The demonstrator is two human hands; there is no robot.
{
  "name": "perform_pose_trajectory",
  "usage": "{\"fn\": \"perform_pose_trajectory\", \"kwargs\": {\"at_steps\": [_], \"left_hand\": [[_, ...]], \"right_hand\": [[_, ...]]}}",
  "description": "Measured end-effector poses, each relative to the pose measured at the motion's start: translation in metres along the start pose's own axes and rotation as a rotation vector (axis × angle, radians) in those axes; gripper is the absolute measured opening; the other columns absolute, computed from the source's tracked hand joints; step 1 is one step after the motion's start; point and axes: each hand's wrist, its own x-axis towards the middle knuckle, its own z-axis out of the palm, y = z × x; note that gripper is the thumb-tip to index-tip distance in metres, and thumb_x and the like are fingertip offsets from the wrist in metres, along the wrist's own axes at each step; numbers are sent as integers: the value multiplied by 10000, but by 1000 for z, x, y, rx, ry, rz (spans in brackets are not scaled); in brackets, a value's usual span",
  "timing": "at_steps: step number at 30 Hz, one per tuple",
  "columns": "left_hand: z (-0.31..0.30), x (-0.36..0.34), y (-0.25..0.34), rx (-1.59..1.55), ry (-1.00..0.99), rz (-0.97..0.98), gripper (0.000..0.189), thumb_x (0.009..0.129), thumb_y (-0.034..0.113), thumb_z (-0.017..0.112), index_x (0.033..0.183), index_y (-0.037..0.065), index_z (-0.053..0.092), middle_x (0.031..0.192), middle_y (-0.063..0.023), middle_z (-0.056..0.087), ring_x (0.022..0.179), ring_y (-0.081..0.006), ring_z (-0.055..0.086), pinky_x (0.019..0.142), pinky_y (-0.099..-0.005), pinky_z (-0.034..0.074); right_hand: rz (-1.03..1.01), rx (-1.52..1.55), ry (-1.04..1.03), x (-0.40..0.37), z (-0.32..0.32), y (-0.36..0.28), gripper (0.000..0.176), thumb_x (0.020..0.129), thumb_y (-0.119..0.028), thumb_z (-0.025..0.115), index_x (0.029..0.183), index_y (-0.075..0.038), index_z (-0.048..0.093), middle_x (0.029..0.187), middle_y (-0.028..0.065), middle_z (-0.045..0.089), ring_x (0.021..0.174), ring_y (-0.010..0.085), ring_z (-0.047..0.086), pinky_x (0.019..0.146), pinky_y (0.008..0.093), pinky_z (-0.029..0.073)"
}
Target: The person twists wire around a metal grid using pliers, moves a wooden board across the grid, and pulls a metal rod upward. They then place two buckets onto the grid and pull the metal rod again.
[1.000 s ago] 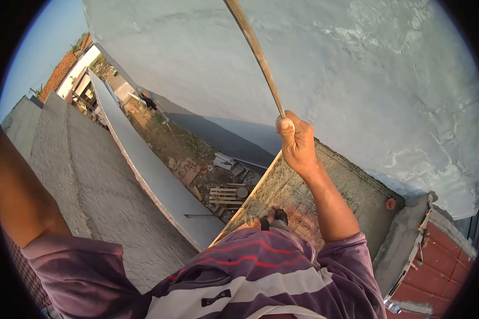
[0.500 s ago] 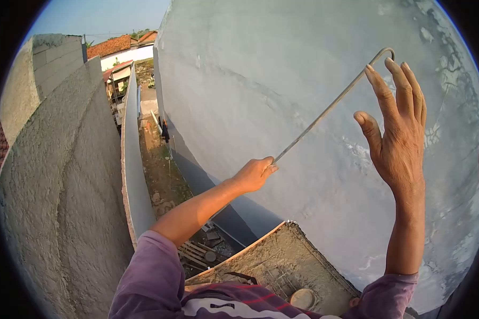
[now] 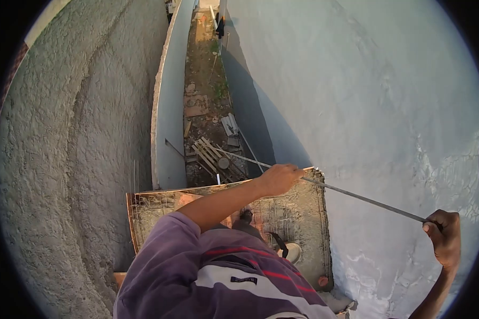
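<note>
Gripping thin steel rod (image 3: 356, 196) in both fists: left hand (image 3: 279, 179) wrapped round it mid-length, right hand (image 3: 445, 240) closed over near end, tip hidden inside fingers. Right forearm cut off at frame edge. Far end beyond left hand hard to trace against rubble (image 3: 207, 117) below. Straight, grey, slender, slanting across concrete slab (image 3: 303, 212) and pale plastered wall (image 3: 383, 106). Legs mostly hidden under purple striped shirt (image 3: 223, 276).

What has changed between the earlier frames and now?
The thin grey metal rod swung down from pointing up the pale plastered wall to lying nearly level. The right hand, open half a second ago, closed on its end. The left hand kept its grip.
</note>
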Motion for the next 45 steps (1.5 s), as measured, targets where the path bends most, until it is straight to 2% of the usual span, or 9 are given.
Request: {"fn": "perform_pose_trajectory", "kwargs": {"at_steps": [9,12,19,23,31,34,37,40,45], "left_hand": [[113,-46,-101,2,-130,-446,420,1001,200,606,1376,25,533,1379,-207,529,1333,-358,487,1102,-520,418],[158,-88,-136,-168,130,-646,504,1001,246,607,1430,13,480,1394,-213,521,1300,-379,512,1121,-533,386],[203,-322,-136,-88,-520,-1217,805,932,510,639,1558,93,355,1583,-229,355,1478,-443,311,1167,-695,225],[217,-411,-116,-158,-556,-1545,997,844,654,687,1612,186,257,1640,-243,209,1474,-530,252,1135,-690,308],[232,-420,-138,-16,-538,-1605,996,803,596,751,1564,102,339,1584,-237,266,1423,-479,327,1070,-620,429],[229,-421,-143,44,-550,-1609,952,794,545,767,1537,94,380,1563,-229,294,1395,-474,358,1053,-607,440],[230,-424,-150,79,-549,-1615,921,791,515,772,1521,91,406,1551,-224,311,1380,-473,377,1048,-592,446],[226,-426,-147,47,-540,-1621,899,793,508,771,1508,88,424,1546,-227,321,1375,-471,387,1047,-585,452],[221,-424,-146,28,-545,-1608,878,811,516,745,1508,86,427,1557,-237,324,1391,-461,381,1046,-578,463]], "right_hand": [[-67,388,-120,49,162,-20,97,840,6,716,898,81,732,646,45,639,567,59,483,525,237,360],[140,614,-118,100,251,-21,105,882,-11,695,925,72,744,717,-4,653,659,43,503,602,230,389],[224,805,-77,243,595,33,155,885,-65,684,868,78,742,657,-17,598,610,66,493,550,277,382],[319,840,0,304,801,36,156,865,-62,667,810,71,731,624,21,597,586,95,512,537,330,403],[509,749,8,395,1105,23,194,835,-44,632,676,67,626,594,102,566,578,171,537,574,409,455],[600,812,80,406,1154,9,139,822,-53,681,773,68,727,641,47,605,608,131,548,565,354,436],[525,826,47,408,1192,22,156,847,-54,637,748,54,690,686,124,652,617,185,588,584,417,476],[679,910,86,392,1163,10,146,859,-78,663,888,29,758,771,132,704,676,197,635,632,397,505],[451,792,-83,369,1144,21,221,888,-81,697,1087,10,723,798,54,670,672,136,582,623,321,477]]}}
